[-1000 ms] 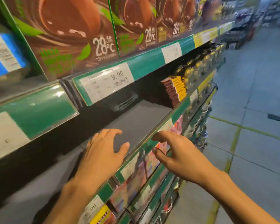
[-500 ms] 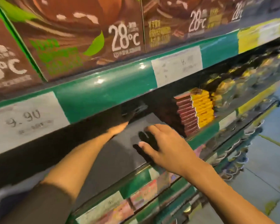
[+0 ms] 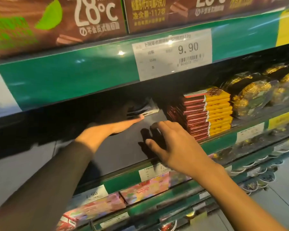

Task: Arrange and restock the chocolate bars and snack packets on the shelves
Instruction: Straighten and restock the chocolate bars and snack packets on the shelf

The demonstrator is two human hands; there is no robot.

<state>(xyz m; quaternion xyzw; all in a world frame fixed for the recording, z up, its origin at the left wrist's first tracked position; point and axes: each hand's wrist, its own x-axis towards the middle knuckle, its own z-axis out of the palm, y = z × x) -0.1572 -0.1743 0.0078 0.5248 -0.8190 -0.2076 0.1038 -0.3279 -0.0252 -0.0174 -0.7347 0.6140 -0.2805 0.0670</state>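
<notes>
**Both hands reach into the bare stretch of shelf beside the chocolate bars**

A stack of flat chocolate bars in dark red and yellow wrappers (image 3: pixel 207 112) sits on the dark middle shelf (image 3: pixel 123 147), at about two o'clock from the hands. The left hand (image 3: pixel 112 125) has pushed deep under the upper green shelf edge (image 3: pixel 73 77) since a second ago, fingers straight, touching dark flat packs (image 3: pixel 137 110) at the back; whether it grasps them I cannot tell. The right hand (image 3: pixel 172 144) hovers, fingers relaxed, holding nothing. Likely stock is being pulled forward. Gold-foil sweets (image 3: pixel 254 95) lie at three o'clock.
</notes>
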